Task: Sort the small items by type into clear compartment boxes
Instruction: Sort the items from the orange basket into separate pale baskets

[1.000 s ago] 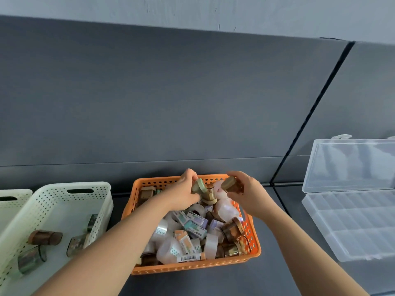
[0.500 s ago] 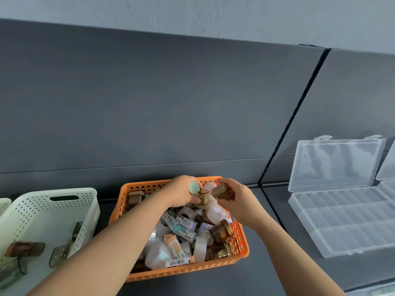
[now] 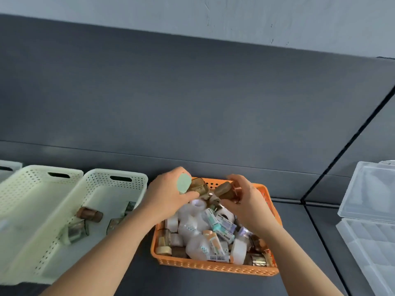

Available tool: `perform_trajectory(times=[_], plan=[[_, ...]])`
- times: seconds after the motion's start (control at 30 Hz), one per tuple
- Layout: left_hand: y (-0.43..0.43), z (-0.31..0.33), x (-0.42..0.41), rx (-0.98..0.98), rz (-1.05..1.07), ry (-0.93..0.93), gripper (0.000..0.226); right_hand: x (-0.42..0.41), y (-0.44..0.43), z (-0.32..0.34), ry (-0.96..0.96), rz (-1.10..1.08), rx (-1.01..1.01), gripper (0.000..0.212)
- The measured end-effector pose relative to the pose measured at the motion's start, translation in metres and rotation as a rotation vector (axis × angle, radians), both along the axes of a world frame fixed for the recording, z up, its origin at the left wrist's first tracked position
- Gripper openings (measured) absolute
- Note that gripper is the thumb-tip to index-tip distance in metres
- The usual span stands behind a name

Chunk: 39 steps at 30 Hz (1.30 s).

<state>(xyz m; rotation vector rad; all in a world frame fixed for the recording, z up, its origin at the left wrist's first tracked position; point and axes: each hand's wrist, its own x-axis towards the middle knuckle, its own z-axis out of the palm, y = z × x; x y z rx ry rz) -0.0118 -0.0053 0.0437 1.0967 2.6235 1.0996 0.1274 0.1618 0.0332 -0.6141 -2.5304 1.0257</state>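
An orange basket [image 3: 213, 267] holds several small items: white bottles, little labelled boxes, tape rolls and brown jars. My left hand [image 3: 168, 195] is over the basket's far left corner and grips a small brown jar with a pale green cap [image 3: 184, 183]. My right hand [image 3: 248, 201] hovers over the far right part and holds a brown jar with a shiny copper cap [image 3: 226, 190]. The two held jars nearly touch above the pile. A clear compartment box [image 3: 372, 248] lies open at the right edge, its lid raised.
Two cream perforated baskets [image 3: 119, 178] [image 3: 42, 174] stand left of the orange one; the nearer one holds a brown jar [image 3: 89, 213] and a few shiny jars. A dark padded wall runs behind everything. The surface is dark grey.
The view has swung to the left, so the baskets sit further right and the clear box is at the edge. Both hands have stayed over the orange basket, still holding their jars.
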Motion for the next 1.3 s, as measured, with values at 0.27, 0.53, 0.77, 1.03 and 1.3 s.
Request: perform_trajectory(times=[0.27,0.53,0.77,1.03,1.3], plan=[[-0.164,-0.002,-0.063,-0.096,0.295,-0.087,0.035,-0.082,-0.100,-0.005,0.063,0.231,-0.155,0.038],[-0.216,-0.029,-0.100,-0.513,-0.029,-0.171,0.035,-0.138,-0.172,-0.016,-0.189,0.316,0.088,0.038],[-0.220,-0.053,-0.111,-0.627,-0.176,-0.066,0.042,-0.156,-0.194,-0.031,-0.458,0.277,0.323,0.042],[-0.194,-0.039,-0.135,-0.275,-0.067,0.006,0.028,-0.151,-0.194,-0.035,-0.376,0.234,0.384,0.041],[-0.167,-0.066,-0.159,-0.427,-0.185,0.043,0.046,-0.118,-0.193,-0.030,-0.233,0.100,0.260,0.044]])
